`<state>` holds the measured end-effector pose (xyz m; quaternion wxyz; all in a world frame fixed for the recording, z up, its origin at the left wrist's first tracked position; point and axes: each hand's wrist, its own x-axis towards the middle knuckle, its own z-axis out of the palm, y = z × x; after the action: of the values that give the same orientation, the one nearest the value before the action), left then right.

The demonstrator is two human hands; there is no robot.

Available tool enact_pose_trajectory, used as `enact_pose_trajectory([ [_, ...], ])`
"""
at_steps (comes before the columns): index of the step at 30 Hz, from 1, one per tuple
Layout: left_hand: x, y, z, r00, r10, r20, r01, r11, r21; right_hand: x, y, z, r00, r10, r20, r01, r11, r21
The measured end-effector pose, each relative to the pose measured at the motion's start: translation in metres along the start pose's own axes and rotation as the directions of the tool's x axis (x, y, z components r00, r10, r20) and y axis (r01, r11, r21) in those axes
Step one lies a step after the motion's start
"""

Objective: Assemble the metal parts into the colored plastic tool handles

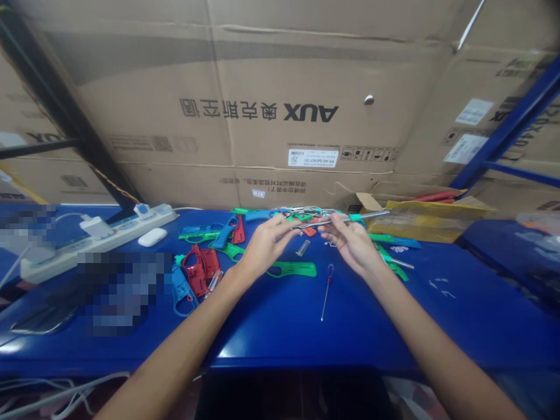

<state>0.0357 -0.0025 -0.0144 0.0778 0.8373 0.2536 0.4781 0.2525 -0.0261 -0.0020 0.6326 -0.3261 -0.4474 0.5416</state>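
My left hand (263, 245) is closed, fingers pinching the left end of a long thin silvery tube (370, 215). Farther right along the same tube, my right hand (353, 244) grips it between thumb and fingers. A teal-green piece sits around the tube just past my right fingers. Under my hands lies a green plastic toy-gun half (295, 269), partly covered by my left wrist. A small clear cylinder (303, 248) rests between the hands. Nearer me lies a screwdriver (327, 291) with a purple handle. Fingers hide part of the tube.
Red shell parts (199, 269) and blue shell parts (181, 289) are piled at left. Beyond them stand a white power strip (100, 242) and a white case (152, 236). A yellow-taped box (420, 221) is at back right, before a large cardboard wall (262, 70).
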Motion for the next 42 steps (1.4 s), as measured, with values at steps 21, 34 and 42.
enact_pose_trajectory([
  [21,0.000,0.008,0.001,0.994,0.106,-0.003,-0.106,0.993,0.055,-0.009,-0.003,0.009,0.993,0.077,0.093,-0.075,0.997,-0.026],
  [34,-0.001,0.010,0.002,0.999,0.046,-0.006,-0.045,0.999,0.024,-0.011,-0.007,0.011,0.994,0.055,0.094,-0.051,0.998,-0.042],
  [42,0.000,0.015,0.001,0.999,0.034,0.014,-0.034,0.999,-0.017,-0.014,-0.009,0.012,0.991,0.009,0.133,0.007,0.993,-0.119],
])
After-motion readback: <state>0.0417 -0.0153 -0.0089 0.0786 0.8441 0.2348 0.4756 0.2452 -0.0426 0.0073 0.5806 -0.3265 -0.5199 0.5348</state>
